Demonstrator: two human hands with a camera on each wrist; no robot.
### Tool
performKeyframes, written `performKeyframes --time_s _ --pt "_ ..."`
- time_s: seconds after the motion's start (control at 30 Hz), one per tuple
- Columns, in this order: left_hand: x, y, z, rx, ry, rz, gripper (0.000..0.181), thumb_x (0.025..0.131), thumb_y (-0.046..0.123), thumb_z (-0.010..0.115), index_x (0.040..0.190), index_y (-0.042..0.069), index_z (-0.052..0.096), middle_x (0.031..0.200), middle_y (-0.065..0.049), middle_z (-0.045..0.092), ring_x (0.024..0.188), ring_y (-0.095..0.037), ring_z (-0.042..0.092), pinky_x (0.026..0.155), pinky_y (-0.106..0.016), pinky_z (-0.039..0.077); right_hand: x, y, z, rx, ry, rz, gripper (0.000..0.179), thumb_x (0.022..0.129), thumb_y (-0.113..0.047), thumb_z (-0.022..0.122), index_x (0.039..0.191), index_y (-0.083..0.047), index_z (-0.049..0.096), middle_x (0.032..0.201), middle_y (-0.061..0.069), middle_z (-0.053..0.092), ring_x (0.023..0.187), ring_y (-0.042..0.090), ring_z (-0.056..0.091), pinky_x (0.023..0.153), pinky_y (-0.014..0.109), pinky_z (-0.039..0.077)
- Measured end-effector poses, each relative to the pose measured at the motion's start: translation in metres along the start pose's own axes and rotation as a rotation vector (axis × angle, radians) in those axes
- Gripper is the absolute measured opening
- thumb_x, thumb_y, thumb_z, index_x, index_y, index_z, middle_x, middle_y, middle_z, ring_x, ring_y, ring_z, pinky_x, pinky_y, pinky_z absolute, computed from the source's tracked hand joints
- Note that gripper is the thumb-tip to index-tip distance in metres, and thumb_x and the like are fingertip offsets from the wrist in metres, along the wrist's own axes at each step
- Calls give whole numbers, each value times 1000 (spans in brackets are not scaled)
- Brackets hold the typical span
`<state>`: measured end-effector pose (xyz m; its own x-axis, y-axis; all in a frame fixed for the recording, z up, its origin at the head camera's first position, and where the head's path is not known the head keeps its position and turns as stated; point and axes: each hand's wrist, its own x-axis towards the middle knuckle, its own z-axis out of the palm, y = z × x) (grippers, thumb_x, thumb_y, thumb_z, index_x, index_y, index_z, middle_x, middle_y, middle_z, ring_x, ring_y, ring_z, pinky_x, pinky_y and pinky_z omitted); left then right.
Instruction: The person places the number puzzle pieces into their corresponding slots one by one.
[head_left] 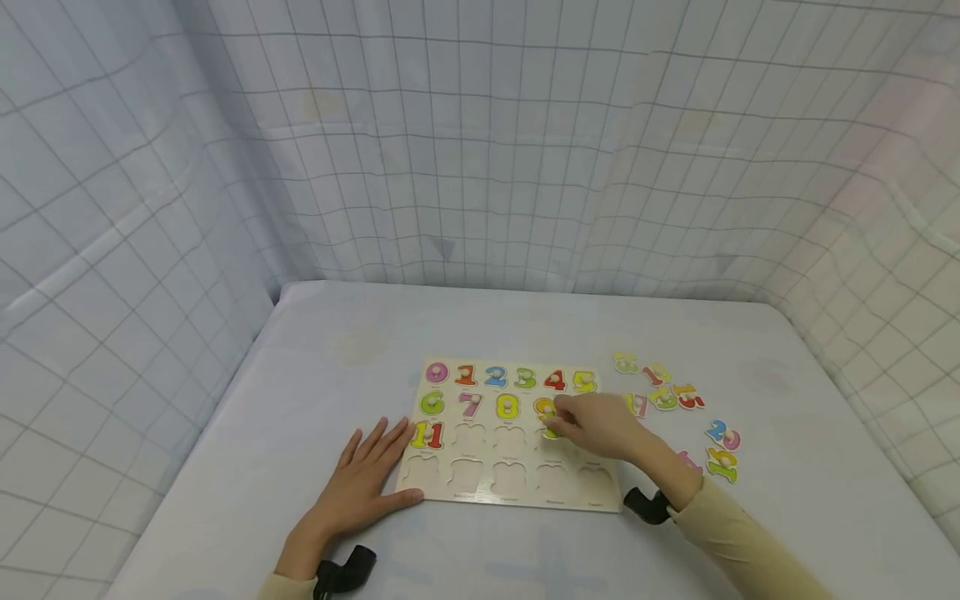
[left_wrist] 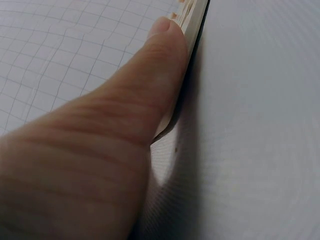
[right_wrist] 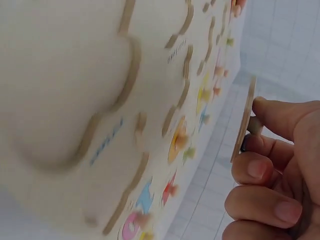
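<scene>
A wooden number puzzle board (head_left: 525, 500) lies on the white table, with knobbed number pieces set in its upper rows and an 11 piece (head_left: 427, 435) at the left of the third row. Several recesses in the two lower rows are bare. My left hand (head_left: 363, 479) lies spread at the board's left edge, its thumb (left_wrist: 162, 60) against the front left corner. Over the board, my right hand (head_left: 600, 423) pinches a thin wooden puzzle piece (right_wrist: 244, 120) by its knob. That piece stands edge-on in the right wrist view, so its printed face is hidden there.
Right of the board lie several loose number pieces, among them a red-and-orange 15 (head_left: 687, 397), a blue-and-pink 20 (head_left: 723, 435) and a yellow-and-orange piece (head_left: 722, 464). My right forearm partly covers a pink piece (head_left: 690, 461). White checked curtains (head_left: 480, 167) enclose the table.
</scene>
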<state>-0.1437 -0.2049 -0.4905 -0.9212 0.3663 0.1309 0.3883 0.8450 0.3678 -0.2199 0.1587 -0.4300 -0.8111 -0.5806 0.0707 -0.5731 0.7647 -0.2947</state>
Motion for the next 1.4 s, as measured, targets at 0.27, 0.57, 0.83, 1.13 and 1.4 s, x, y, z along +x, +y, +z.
performKeyframes --time_s 0.27,0.57,0.83,1.13,1.4 --pt "0 0 -5 2 -27 -21 92 79 68 58 149 13 32 154 -3 27 142 -29 12 112 -50 1 38 -46 27 5 -12 -74 37 93 -40 59 67 -21 41 53 -12 33 47 3 32 44 23 19" --pt "2 0 -7 -3 -13 2 91 80 66 59 149 13 33 153 -4 28 142 -30 14 111 -52 3 66 -74 42 15 -116 -58 37 93 -44 58 67 -21 44 53 -9 38 49 7 38 45 24 24" --pt "2 -2 -5 6 -8 12 91 80 66 58 149 13 32 153 -3 28 142 -30 15 111 -51 3 74 -80 47 18 -164 -28 37 93 -45 57 68 -20 44 54 -8 40 50 7 39 48 24 26" --pt "2 -2 -5 11 -25 -4 92 80 67 58 149 13 32 154 -3 28 142 -29 13 112 -51 2 79 -84 48 14 -163 -28 37 93 -45 57 68 -20 47 54 -8 41 48 7 39 47 23 27" --pt "3 -3 -3 5 -14 1 92 79 67 60 149 13 33 153 -3 28 142 -29 14 111 -51 3 80 -83 49 -19 -183 -40 35 94 -44 56 69 -21 47 54 -8 41 49 7 40 47 23 27"
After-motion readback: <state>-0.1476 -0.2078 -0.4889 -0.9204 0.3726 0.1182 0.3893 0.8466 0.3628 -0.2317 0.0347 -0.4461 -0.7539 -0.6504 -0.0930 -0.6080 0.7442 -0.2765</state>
